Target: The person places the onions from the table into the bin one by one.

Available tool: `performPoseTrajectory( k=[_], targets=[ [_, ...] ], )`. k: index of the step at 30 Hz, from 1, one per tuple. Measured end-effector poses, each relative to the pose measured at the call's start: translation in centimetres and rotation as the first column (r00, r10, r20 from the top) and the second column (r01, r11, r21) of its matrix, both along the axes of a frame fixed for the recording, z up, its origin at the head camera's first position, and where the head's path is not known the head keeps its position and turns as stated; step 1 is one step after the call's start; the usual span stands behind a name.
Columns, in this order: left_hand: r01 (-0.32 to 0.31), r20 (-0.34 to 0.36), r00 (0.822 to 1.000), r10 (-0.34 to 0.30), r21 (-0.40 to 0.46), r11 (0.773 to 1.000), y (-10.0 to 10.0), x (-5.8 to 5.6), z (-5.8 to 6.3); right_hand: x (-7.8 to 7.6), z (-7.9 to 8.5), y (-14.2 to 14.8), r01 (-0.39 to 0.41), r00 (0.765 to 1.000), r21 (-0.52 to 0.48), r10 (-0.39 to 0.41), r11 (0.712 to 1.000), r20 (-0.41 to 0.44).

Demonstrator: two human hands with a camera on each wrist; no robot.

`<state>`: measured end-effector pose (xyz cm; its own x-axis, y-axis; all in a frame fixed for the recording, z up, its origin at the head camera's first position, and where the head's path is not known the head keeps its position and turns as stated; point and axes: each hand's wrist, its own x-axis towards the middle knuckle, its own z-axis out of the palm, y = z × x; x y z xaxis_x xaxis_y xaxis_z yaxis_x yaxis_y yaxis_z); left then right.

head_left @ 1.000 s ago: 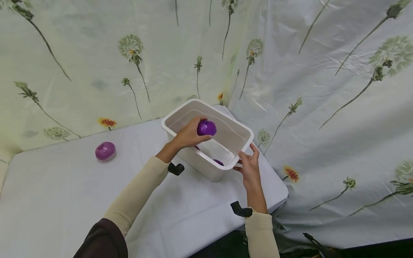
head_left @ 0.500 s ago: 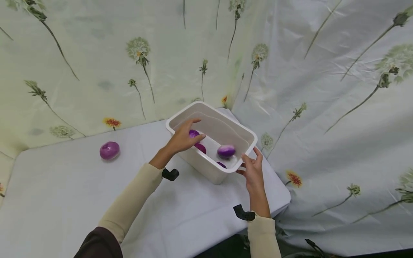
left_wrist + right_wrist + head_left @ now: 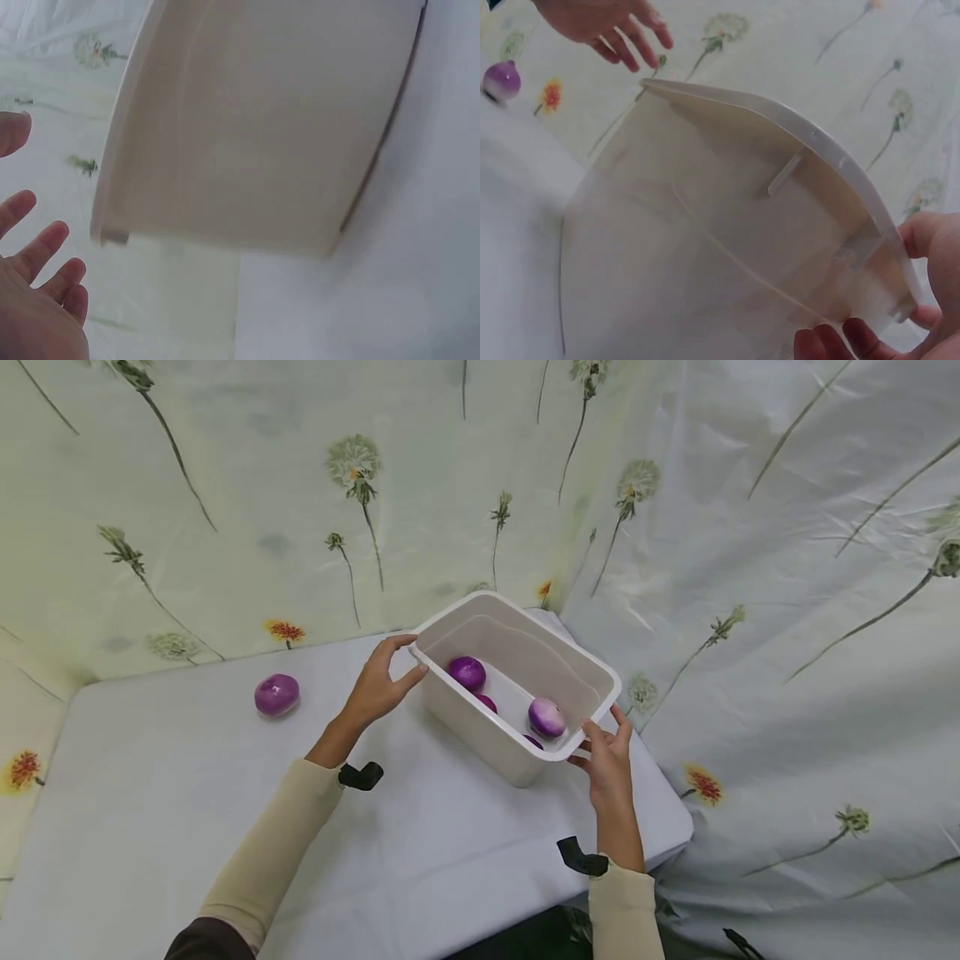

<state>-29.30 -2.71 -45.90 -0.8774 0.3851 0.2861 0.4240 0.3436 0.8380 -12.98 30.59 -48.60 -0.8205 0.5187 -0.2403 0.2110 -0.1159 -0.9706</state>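
A white plastic tub stands at the far right of the table, open side up. Several purple onions lie in it: one onion at the left end, a paler one near the right end, others partly hidden by the near wall. My right hand grips the tub's right corner, fingers curled at the rim in the right wrist view. By the left corner is my left hand, holding nothing; its fingers are spread and apart from the tub in the left wrist view. Another onion lies on the table to the left.
A white cloth covers the table. Behind and to the right hangs a flower-printed curtain, close to the tub's far side. The table's front right corner lies just beyond my right hand.
My left hand lowered an onion into the tub and let it go. It then came out over the left rim. My right hand kept its hold at the right corner.
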Motion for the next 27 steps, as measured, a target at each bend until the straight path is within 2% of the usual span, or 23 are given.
performPoseTrajectory(
  k=[7,13,16,21,27],
  targets=[
    [-0.093,0.050,0.994,0.092,0.004,0.996,-4.6,-0.2,-1.9,-0.2,0.2,-0.2,0.017,1.000,-0.018,-0.017,1.000,-0.005],
    [-0.174,0.094,0.981,0.170,0.026,0.984,-8.9,-0.4,-3.5,-0.4,0.2,-0.3,0.041,0.999,-0.024,-0.041,0.999,-0.007],
    [-0.237,0.118,0.966,0.231,0.032,0.971,-11.4,-0.4,-4.2,-0.6,0.2,-0.5,0.046,0.999,-0.040,-0.046,0.998,-0.008],
    [-0.337,0.167,0.928,0.332,0.000,0.942,-15.2,-0.5,-5.4,-0.8,0.2,-0.8,0.045,0.999,-0.040,-0.045,0.998,0.000],
    [-0.384,0.242,0.894,0.376,-0.017,0.923,-17.9,-0.5,-6.5,-0.9,0.0,-1.0,0.043,0.999,-0.031,-0.043,0.999,-0.007]
  ],
)
